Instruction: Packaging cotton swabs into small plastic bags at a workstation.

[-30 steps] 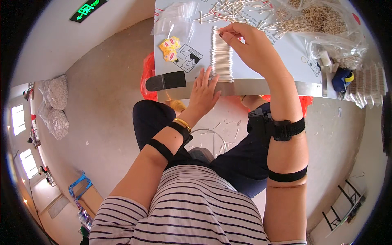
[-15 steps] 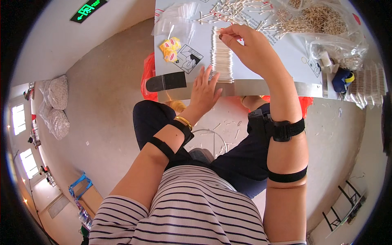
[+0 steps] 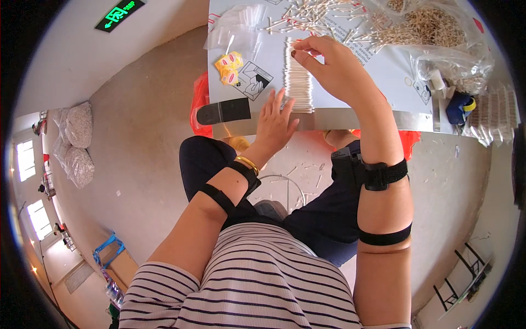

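Observation:
A neat row of cotton swabs point(image 3: 299, 82) lies side by side on the table, forming a long narrow strip that runs away from the front edge. At the strip's far end my right hand point(image 3: 331, 66) is closed, thumb and forefinger bent together over the swabs. Whatever is between those fingertips is hidden. My left hand point(image 3: 274, 122) is open with fingers spread at the near left corner of the strip, its fingertips close to or touching the swab ends. Beyond the strip, a heap of loose cotton swabs point(image 3: 318, 15) is scattered over the table.
Clear plastic bags point(image 3: 235, 24) and yellow packets point(image 3: 229, 67) lie at the table's left. A black strip point(image 3: 223, 111) sits at the front edge. To the right are an open bag of swabs point(image 3: 435, 27), a blue tape dispenser point(image 3: 459, 108) and stacked clear packs point(image 3: 493, 114).
My right hand has shifted very slightly toward me and left at the strip's far end. The left hand is almost still.

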{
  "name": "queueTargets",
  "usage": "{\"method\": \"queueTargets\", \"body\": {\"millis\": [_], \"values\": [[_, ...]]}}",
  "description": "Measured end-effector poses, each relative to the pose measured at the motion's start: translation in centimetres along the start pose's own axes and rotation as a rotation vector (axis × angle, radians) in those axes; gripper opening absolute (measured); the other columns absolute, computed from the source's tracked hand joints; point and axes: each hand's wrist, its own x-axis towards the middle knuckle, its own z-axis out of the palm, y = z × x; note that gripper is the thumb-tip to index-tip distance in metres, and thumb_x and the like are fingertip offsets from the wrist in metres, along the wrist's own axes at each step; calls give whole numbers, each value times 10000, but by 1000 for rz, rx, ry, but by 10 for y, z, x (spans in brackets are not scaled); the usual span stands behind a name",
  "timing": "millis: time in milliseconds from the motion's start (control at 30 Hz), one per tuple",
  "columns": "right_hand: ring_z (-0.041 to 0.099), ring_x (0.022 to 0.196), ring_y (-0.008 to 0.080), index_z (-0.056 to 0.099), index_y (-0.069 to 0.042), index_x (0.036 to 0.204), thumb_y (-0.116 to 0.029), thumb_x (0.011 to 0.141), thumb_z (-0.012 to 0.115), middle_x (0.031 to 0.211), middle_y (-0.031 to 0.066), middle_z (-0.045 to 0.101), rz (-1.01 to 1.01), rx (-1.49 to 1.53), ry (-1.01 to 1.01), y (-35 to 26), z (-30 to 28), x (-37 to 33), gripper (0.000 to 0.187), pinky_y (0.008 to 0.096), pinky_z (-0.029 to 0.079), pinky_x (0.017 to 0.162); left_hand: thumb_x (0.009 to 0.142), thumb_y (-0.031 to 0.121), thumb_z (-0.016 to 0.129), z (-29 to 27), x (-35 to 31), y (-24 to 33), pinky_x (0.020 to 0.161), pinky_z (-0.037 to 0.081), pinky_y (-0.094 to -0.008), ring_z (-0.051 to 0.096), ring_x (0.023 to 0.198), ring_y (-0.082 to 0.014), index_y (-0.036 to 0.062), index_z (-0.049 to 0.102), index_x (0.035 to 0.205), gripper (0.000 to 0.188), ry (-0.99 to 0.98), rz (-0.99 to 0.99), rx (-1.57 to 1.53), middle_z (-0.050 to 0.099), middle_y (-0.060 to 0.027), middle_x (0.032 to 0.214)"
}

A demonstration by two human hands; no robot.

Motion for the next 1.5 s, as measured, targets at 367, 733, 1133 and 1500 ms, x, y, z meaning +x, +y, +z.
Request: {"method": "queueTargets", "body": {"millis": [367,733,1133,1500], "values": [[690,973,390,713,-1,1112,-360,963,623,1016,224,727,-63,61,60,4,3,0,399,453,533,870,918,278,674,1,7,-4,1158,307,-520,268,1494,-439,93,453,1458,612,0,9,10,299,-205,1591],[677,1010,389,706,5,1121,-359,962,622,1026,221,721,-56,69,48,6,3,0,406,451,524,890,917,270,674,-2,8,-6,1151,314,-524,276,1489,-442,87,457,1444,598,12,25,3,299,-210,1590],[671,1046,353,701,-22,1159,-334,983,627,1087,195,713,-33,40,18,5,1,0,365,421,516,911,925,291,651,0,13,-8,1159,307,-527,293,1484,-422,87,474,1433,575,12,15,13,306,-202,1595],[666,1061,303,697,-58,1196,-309,1002,635,1179,146,705,-12,21,-10,7,1,0,323,387,511,906,920,291,654,1,21,-11,1155,322,-526,325,1463,-428,72,491,1415,565,59,30,17,346,-213,1563]]}}
